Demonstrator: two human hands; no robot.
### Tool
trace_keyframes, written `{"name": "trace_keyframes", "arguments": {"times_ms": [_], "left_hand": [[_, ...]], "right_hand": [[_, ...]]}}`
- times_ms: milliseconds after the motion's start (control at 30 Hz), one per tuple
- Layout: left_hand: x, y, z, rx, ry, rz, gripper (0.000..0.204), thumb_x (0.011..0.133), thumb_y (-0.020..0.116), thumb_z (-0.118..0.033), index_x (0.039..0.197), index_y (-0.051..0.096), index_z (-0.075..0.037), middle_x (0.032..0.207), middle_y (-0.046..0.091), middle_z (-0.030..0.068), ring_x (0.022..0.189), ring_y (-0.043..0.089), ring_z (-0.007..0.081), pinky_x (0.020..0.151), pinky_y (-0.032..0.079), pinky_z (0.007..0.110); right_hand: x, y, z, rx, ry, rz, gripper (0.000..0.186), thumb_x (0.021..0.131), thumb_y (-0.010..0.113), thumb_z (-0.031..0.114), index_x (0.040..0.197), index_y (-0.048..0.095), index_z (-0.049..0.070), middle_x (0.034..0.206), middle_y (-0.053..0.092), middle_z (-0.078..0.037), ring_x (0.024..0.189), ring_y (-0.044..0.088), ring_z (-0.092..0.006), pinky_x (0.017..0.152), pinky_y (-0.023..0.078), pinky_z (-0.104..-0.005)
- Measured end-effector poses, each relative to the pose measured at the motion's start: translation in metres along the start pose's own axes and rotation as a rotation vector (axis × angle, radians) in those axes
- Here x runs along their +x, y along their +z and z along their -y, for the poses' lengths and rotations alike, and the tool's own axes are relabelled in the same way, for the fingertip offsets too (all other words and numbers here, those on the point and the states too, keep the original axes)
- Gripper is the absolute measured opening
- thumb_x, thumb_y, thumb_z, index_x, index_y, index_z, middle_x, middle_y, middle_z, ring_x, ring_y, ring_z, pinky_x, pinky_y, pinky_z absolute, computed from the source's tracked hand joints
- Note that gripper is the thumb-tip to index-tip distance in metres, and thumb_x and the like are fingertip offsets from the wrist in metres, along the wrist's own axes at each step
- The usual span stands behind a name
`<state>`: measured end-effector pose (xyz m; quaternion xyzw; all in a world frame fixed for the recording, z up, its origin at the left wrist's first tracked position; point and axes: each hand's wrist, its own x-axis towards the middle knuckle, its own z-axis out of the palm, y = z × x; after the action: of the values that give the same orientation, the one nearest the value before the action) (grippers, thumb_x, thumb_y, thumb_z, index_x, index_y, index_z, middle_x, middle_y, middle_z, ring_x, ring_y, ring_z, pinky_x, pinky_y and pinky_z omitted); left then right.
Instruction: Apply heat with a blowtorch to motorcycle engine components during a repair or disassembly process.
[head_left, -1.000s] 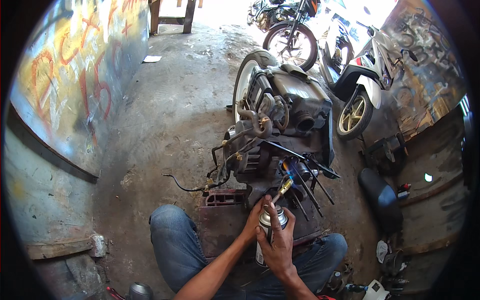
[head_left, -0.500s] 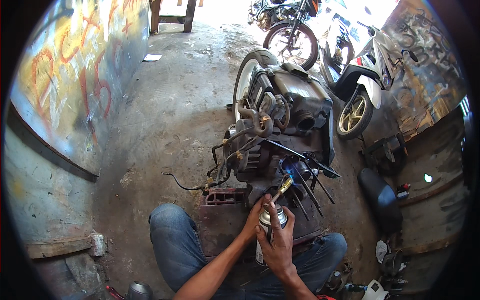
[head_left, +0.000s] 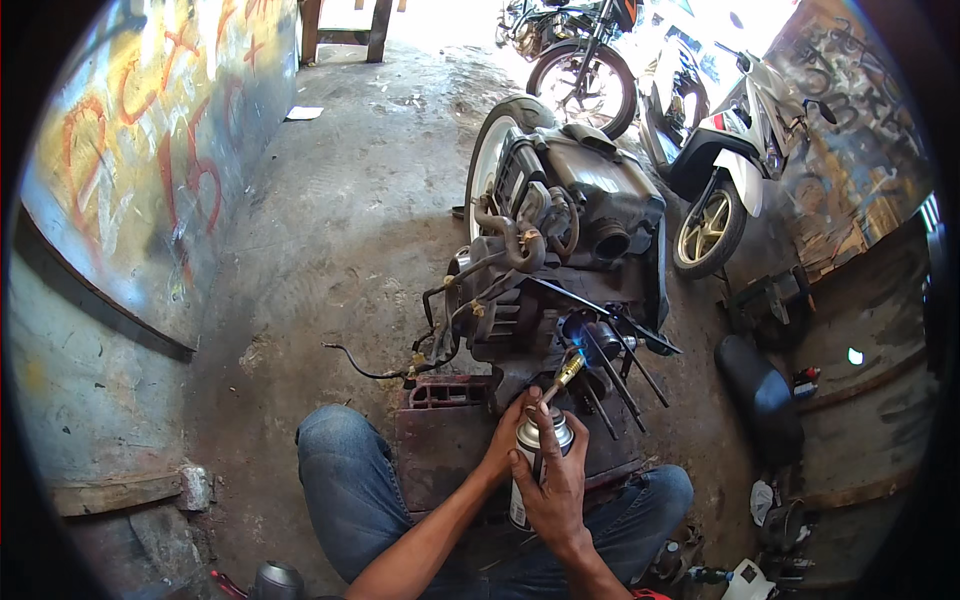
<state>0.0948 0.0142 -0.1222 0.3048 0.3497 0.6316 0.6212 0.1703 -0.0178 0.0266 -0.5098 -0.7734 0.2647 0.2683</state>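
A gas torch with a brass nozzle point(head_left: 571, 369) sits on an upright canister point(head_left: 519, 507) between my knees. My right hand point(head_left: 556, 487) is closed around the canister, thumb on its near side. My left hand point(head_left: 506, 440) is closed at the torch's neck from the left; its fingertips are partly hidden. A blue flame point(head_left: 582, 342) plays from the nozzle onto what looks like a piston point(head_left: 604, 341) in the open end of a scooter engine point(head_left: 497, 325). Several long metal studs point(head_left: 652, 385) stick out around it, just ahead of my right hand.
An airbox point(head_left: 605, 185) and a wheel point(head_left: 488, 155) adjoin the engine. Beneath it lies a dark red crate point(head_left: 425, 425). A loose cable point(head_left: 365, 374) reaches left. A black seat point(head_left: 760, 400) lies on the right; a white scooter point(head_left: 735, 165) stands behind. A painted wall point(head_left: 150, 150) rises on the left.
Almost nothing differs. The blue flame has shifted shape slightly around the piston, and both hands keep their hold on the torch.
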Motion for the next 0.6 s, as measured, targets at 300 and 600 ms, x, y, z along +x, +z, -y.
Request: {"name": "trace_keyframes", "arguments": {"times_ms": [300,600], "left_hand": [[-0.003,0.000,-0.001,0.016,0.029,-0.025,0.059,0.104,0.064,-0.029,0.151,0.042,-0.002,0.125,0.065,0.0074,0.115,0.061,0.0147,0.101,0.049,0.030],[-0.005,-0.003,0.003,0.105,0.104,-0.012,0.065,0.100,0.069,-0.026,0.154,0.041,-0.002,0.137,0.058,0.0097,0.123,0.058,0.0165,0.106,0.047,0.031]], "right_hand": [[0.000,-0.001,0.004,0.005,0.012,0.010,0.066,0.098,0.072,0.022,0.158,0.045,0.023,0.143,0.039,-0.027,0.124,0.052,-0.0418,0.098,0.048,-0.0482],[0.001,0.000,0.006,-0.003,0.007,0.010,0.065,0.098,0.072,0.021,0.157,0.046,0.021,0.141,0.041,-0.027,0.125,0.052,-0.0414,0.097,0.048,-0.0479]]}}
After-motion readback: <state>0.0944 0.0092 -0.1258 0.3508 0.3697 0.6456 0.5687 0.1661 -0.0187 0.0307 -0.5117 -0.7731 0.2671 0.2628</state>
